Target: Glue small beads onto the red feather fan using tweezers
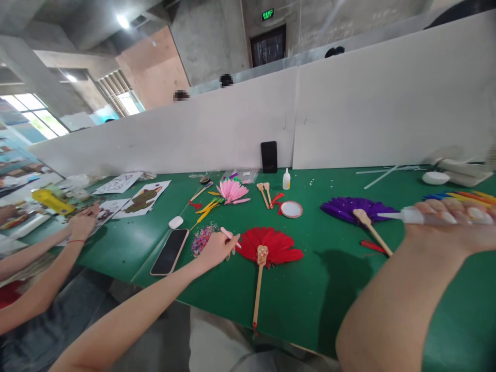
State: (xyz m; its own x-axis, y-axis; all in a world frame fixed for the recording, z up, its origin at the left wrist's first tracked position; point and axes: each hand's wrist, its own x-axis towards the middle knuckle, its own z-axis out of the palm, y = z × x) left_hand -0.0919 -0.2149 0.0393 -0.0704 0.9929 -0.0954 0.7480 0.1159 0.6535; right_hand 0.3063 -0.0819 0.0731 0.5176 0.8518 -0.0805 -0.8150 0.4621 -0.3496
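My left hand (214, 250) is closed on a slim pale pink pen-shaped stick (231, 237), just left of a red feather fan (277, 247). That fan lies spread with its wooden handle towards me. Beneath my left hand is a heap of small multicoloured beads or sequins (200, 241), partly hidden. At the right, my right hand (445, 225) is wrapped round a translucent glue bottle (411, 215) held on its side. Its long nozzle points left across a purple feather fan (341, 209) with a wooden handle. A red tassel (372, 246) lies beside that handle.
A phone (169, 252) and white earbud case (176, 222) lie left; another phone (268, 157) leans on the white partition (232, 129). Behind are a pink feather fan (231, 191), small bottle (286, 181) and round dish (291, 209). A co-worker's hands (83, 222) work at far left.
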